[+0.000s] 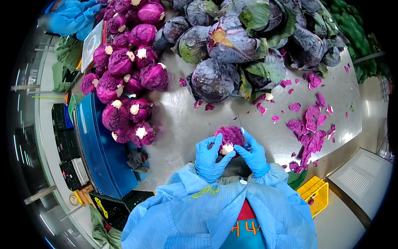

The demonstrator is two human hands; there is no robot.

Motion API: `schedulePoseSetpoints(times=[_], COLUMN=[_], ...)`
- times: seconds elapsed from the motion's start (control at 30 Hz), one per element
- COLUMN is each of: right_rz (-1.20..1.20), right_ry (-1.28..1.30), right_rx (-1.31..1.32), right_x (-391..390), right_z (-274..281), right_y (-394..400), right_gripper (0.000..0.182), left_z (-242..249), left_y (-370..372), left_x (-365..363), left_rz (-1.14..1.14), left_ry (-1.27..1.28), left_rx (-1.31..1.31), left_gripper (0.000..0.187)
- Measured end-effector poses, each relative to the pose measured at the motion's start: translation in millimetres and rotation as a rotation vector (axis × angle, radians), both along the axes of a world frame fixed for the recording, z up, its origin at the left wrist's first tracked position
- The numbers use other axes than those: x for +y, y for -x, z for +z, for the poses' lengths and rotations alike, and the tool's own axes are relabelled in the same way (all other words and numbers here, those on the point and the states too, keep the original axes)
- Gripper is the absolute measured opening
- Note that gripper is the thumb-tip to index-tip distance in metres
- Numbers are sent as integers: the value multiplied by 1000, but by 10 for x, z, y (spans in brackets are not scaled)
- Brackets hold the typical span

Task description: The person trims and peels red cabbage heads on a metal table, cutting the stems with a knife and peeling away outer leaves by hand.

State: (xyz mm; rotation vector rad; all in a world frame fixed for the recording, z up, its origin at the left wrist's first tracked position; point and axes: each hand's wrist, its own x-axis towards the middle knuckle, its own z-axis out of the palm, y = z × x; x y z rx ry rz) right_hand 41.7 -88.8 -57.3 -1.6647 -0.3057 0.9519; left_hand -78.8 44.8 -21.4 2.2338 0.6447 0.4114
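Observation:
Both my hands wear blue gloves and meet at a small purple cabbage [230,136] above the metal table [178,112]. Its pale cut stem faces me. My left hand [210,158] grips the cabbage from the left side, thumb near the stem. On the right, my right hand [253,155] is closed around a knife [241,126], whose thin blade points up and away beside the cabbage; its thumb touches the cabbage near the stem. The knife's handle is mostly hidden in the glove.
Trimmed purple cabbages [120,62] are piled at the left, untrimmed dark cabbages [215,81] at the back. Purple leaf scraps [313,143] lie at the right. A blue bin [103,145] stands left, a yellow crate [314,191] lower right. Another person's blue sleeve [72,18] shows upper left.

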Motion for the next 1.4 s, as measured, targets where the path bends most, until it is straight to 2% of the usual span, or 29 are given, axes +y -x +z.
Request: schedulePoseSetpoints(times=[0.17,0.27,0.37,0.47,0.67,0.77,0.87,0.97,1.07,1.17,1.27,1.4], right_rz=[-38,-23,25,18,30,3,-94,-92,26,16,13,-6], right_ry=[-3,36,129,114,125,96,7,83,182,56,46,71], right_rx=[-17,-8,-76,-94,-69,-56,-109,-76,-25,-153,-94,-162], right_x=[15,36,52,49,43,52,21,-17,49,23,-14,31], right_z=[34,88,147,173,161,172,-30,-39,297,73,-61,82], right_y=[51,67,61,79,103,124,265,308,63,145,275,386], right_gripper=[68,69,70,72,74,75,79,81,83,84,85,88], left_z=[-25,-100,-110,-86,-201,-189,-227,-198,-133,-94,-214,-218], left_y=[25,12,18,-31,-41,-38,-25,-59,-26,-7,20,109], left_x=[-107,-205,-189,-193,-207,-192,-197,-200,-154,-157,-212,-238], left_rz=[78,222,232,354,482,476,414,391,268,292,385,490], left_ry=[-4,77,70,263,442,469,391,346,197,210,306,471], left_rx=[16,-91,-33,63,89,65,-28,-148,-10,51,-156,-126], left_gripper=[66,59,50,44,39,38,41,43,39,32,30,28])
